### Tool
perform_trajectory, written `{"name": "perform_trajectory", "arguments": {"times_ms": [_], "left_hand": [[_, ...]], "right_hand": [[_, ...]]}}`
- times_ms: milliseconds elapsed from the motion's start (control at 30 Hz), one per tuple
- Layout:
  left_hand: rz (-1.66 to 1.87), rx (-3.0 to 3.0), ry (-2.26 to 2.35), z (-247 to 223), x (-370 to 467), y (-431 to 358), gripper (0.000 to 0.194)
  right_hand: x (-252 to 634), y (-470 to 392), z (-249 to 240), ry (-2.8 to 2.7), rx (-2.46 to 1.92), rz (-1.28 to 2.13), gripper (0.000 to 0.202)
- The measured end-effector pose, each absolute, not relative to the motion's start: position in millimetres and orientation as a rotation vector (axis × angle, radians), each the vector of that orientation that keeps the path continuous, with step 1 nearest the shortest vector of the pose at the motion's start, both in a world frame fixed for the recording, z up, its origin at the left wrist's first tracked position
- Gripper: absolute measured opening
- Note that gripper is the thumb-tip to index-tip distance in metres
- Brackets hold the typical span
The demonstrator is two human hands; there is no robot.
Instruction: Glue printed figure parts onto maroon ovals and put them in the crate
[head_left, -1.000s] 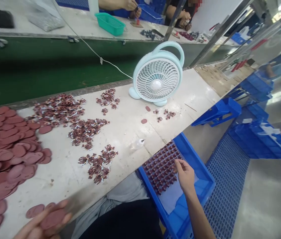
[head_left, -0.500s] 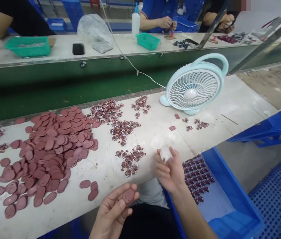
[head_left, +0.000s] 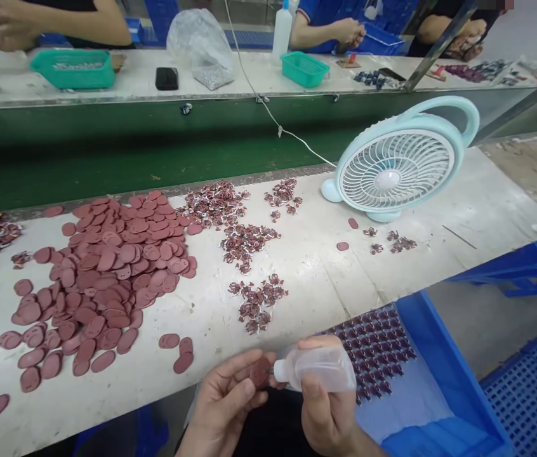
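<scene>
Between the thumb and fingers of my left hand is a reddish-brown oval disc. My right hand is wrapped round a translucent squeeze bottle, tipped on its side. Its nozzle points left and meets the disc or stops just short of it; I cannot tell which. To the left on the table lies a big heap of similar oval discs, with a few loose discs near the front edge. Small clusters of brown and white pieces lie beyond my hands.
A light-blue fan stands at the table's back right, its cord running backward. Beside my right arm, a blue crate holds rows of dark pieces. Across the green divider, co-workers sit at another bench with green baskets.
My right hand has turned the bottle sideways and brought it down and inward to the disc. My left hand still holds the disc. The whole view has shifted slightly.
</scene>
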State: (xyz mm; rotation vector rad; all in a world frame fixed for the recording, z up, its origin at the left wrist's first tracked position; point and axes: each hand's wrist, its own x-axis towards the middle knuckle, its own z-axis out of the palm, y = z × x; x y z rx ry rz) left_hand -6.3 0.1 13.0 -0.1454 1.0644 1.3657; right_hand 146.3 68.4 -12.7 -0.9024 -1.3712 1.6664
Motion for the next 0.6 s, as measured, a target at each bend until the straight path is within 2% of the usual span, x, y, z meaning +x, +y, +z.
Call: {"name": "perform_trajectory", "arguments": {"times_ms": [167,600], "left_hand": [[1.363,-0.150,1.088,12.3,-6.9,-1.3,0.038],[1.351,-0.138,1.079,15.9,-8.8,0.3,0.036]], "right_hand": [[146.5,67.8,-12.6,-1.434,-0.892,1.590,0.035],[148.0,73.3,-4.4,-1.424,-0.855,1.645,0.027]]}}
